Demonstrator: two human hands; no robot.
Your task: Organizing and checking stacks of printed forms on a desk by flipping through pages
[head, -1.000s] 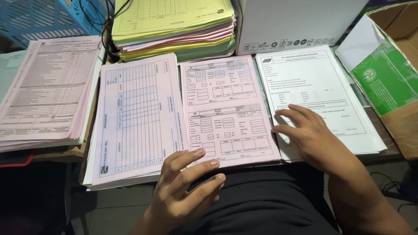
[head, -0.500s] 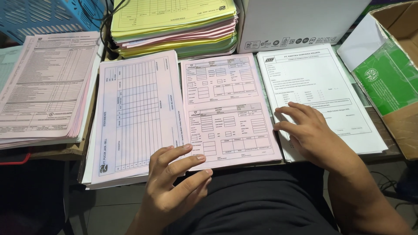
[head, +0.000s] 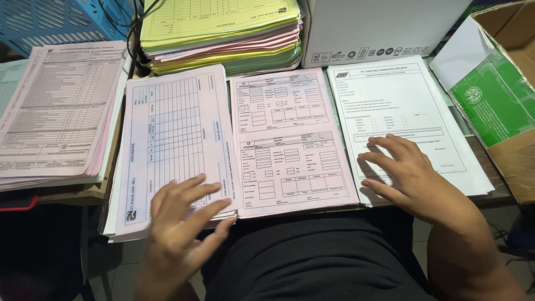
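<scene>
Head view looks down on three paper stacks side by side at the desk edge. My left hand (head: 178,223) lies flat, fingers spread and holding nothing, on the lower corner of the pale ruled-form stack (head: 167,134). My right hand (head: 409,175) rests flat, fingers apart, gripping nothing, on the lower part of the white form stack (head: 401,100). Between them lies the pink form stack (head: 290,139), untouched. Behind these sit a multicoloured paper pile (head: 223,33) and a white box (head: 379,25); a cardboard box (head: 512,100) stands to the right.
</scene>
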